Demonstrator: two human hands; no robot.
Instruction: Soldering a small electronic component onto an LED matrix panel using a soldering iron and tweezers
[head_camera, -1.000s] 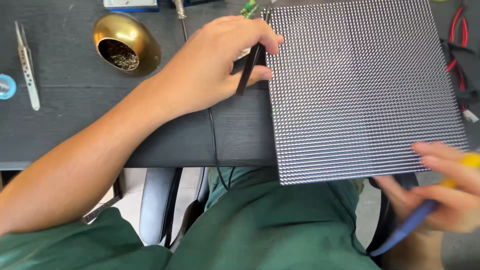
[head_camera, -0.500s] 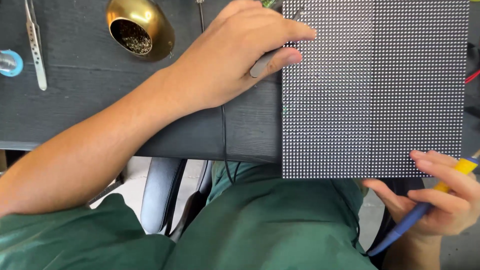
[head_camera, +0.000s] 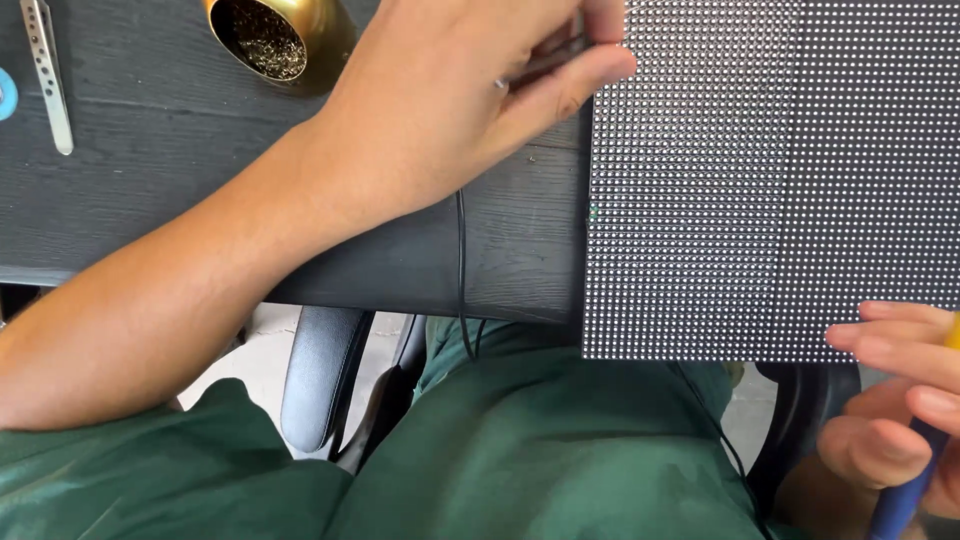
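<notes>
L hand (head_camera: 470, 95) at upper centre, forearm running down-left across the dark wood table (head_camera: 150, 200). Fingers curled, pinching a slim grey tool (head_camera: 535, 65) between thumb and forefinger; tool mostly hidden under the hand, tip right at the left edge of the LED panel (head_camera: 760, 170). A thin black cord (head_camera: 461, 270) drops from under the hand, over the table edge, twd the lap.

LED panel: big dark square w/ dense grid of small dots, lies flat on table at right, near edge overhanging the table front above the green trousers (head_camera: 560, 450).

R hand (head_camera: 900, 400) at lower right corner, just below panel's near edge, fingers closed around a blue-handled tool (head_camera: 900, 500) w/ a bit of yellow at top; tool end out of frame.

Other bits: gold bowl-shaped holder (head_camera: 275, 35) w/ brassy wire wool inside, top left of L hand. Metal tweezers (head_camera: 45, 70) far left on table. Black chair (head_camera: 320, 380) below table edge.
</notes>
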